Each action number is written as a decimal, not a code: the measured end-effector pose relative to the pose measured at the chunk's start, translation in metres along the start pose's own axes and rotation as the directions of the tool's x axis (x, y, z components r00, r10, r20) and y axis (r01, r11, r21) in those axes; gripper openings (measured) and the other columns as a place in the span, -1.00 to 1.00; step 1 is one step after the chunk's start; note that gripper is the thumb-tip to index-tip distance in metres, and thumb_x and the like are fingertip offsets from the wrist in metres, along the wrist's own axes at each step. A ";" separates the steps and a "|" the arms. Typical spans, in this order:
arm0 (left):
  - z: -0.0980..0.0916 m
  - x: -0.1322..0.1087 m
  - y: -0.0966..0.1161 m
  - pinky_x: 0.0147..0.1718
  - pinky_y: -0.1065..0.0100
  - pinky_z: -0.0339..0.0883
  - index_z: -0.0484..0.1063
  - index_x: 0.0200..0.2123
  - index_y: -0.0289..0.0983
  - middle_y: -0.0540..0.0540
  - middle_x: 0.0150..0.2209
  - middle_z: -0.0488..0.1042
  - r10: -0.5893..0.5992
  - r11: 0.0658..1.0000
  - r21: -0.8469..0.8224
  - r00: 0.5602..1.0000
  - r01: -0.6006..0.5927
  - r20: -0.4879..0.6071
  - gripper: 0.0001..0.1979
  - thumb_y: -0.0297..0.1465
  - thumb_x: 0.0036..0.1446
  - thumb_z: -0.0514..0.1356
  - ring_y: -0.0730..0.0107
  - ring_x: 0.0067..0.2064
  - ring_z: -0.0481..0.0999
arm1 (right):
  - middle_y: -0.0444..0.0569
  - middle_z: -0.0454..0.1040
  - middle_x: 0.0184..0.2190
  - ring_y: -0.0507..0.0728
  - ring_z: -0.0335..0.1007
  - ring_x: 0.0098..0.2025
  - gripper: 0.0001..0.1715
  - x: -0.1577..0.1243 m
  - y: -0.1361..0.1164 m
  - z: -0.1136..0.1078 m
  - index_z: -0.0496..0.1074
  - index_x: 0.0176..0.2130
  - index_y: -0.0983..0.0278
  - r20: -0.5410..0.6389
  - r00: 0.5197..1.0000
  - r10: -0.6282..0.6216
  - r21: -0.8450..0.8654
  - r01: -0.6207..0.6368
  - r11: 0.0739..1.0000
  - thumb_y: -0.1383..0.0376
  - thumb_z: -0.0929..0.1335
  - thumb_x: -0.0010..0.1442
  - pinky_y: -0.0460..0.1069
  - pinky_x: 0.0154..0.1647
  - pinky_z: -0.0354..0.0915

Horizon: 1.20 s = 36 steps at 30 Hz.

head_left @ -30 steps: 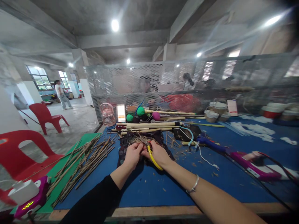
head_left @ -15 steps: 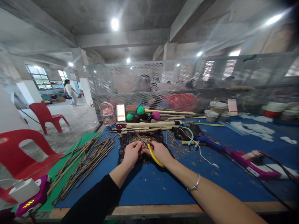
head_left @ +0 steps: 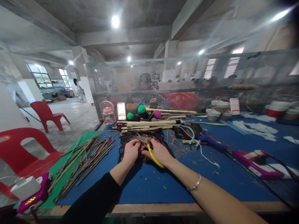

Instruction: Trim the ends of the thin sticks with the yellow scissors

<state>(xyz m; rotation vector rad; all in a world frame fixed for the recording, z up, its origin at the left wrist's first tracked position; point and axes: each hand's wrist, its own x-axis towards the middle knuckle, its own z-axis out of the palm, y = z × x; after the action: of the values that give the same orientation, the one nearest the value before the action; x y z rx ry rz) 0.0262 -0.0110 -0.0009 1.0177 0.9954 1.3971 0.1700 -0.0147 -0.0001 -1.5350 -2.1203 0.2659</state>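
The right grip [head_left: 160, 153] is clasping scissors [head_left: 149, 148], the left grip [head_left: 130, 151] — its hold unclear — is curling beside the blades [head_left: 143, 139], so a misjudged snip is risking a cut.

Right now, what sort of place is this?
Probably a small craft workshop: twigs lie on the table, the right hand holds scissors, and bare beams cross the ceiling.

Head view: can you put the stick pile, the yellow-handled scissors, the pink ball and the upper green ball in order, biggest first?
1. Stick pile
2. Yellow-handled scissors, though partly covered
3. Pink ball and upper green ball: these look alike, so I can't rank them.
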 end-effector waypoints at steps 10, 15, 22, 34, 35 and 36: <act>0.001 -0.002 0.005 -0.51 0.49 0.27 0.42 -0.53 -0.36 -0.03 -0.56 0.42 0.047 0.999 -0.011 0.999 -0.047 0.009 -0.68 -0.17 -0.20 0.25 0.51 -0.51 0.37 | -0.06 0.44 -0.46 0.11 0.37 -0.41 -0.49 0.001 -0.002 0.000 0.29 -0.35 0.22 0.016 0.997 0.078 -0.051 -0.077 0.996 -0.16 0.27 -0.02 -0.10 -0.50 0.02; 0.002 -0.004 0.006 -0.51 0.47 0.28 0.38 -0.52 -0.33 -0.03 -0.54 0.41 0.033 0.999 -0.004 0.999 -0.033 -0.001 -0.68 -0.16 -0.19 0.25 0.47 -0.48 0.39 | -0.06 0.43 -0.49 0.09 0.36 -0.44 -0.48 0.004 0.002 0.003 0.29 -0.38 0.24 -0.002 0.998 0.066 -0.023 -0.066 0.998 -0.16 0.24 0.00 -0.10 -0.51 0.03; -0.005 0.001 0.001 -0.53 0.51 0.19 0.35 -0.53 -0.30 0.02 -0.59 0.32 0.187 0.957 0.211 0.980 -0.198 0.073 -0.75 -0.22 -0.02 0.12 0.52 -0.53 0.29 | -0.02 0.46 -0.42 0.16 0.40 -0.35 -0.46 0.002 0.000 0.001 0.28 -0.29 0.25 -0.017 0.996 0.087 -0.056 -0.088 0.995 -0.14 0.27 -0.03 -0.07 -0.44 0.07; -0.003 -0.005 0.004 -0.48 0.48 0.13 0.33 -0.52 -0.31 0.03 -0.59 0.28 0.311 0.825 0.455 0.941 -0.335 0.131 -0.72 -0.25 0.08 0.02 0.52 -0.51 0.23 | 0.03 0.44 -0.40 0.13 0.38 -0.38 -0.44 -0.001 -0.003 0.000 0.25 -0.24 0.28 0.006 0.998 0.068 -0.007 -0.068 0.998 -0.12 0.27 0.00 -0.09 -0.46 0.05; -0.003 -0.005 0.004 -0.48 0.49 0.13 0.31 -0.54 -0.31 0.04 -0.60 0.26 0.319 0.819 0.461 0.939 -0.342 0.129 -0.71 -0.24 0.08 0.02 0.53 -0.51 0.22 | 0.02 0.44 -0.42 0.12 0.37 -0.40 -0.44 0.000 -0.002 0.001 0.26 -0.27 0.28 0.000 0.997 0.072 -0.014 -0.072 0.997 -0.13 0.27 -0.01 -0.09 -0.48 0.04; -0.003 -0.005 0.004 -0.49 0.49 0.12 0.30 -0.55 -0.31 0.04 -0.60 0.25 0.323 0.818 0.463 0.938 -0.342 0.124 -0.71 -0.24 0.08 0.02 0.53 -0.51 0.21 | 0.01 0.43 -0.45 0.11 0.36 -0.43 -0.45 0.000 -0.001 0.001 0.26 -0.29 0.28 -0.005 0.997 0.074 -0.018 -0.074 0.997 -0.14 0.27 -0.01 -0.10 -0.49 0.03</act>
<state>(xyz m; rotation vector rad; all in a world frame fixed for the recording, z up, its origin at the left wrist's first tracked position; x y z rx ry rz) 0.0223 -0.0159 0.0016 1.6503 1.2080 1.4310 0.1683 -0.0152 -0.0005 -1.6250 -2.0712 0.2696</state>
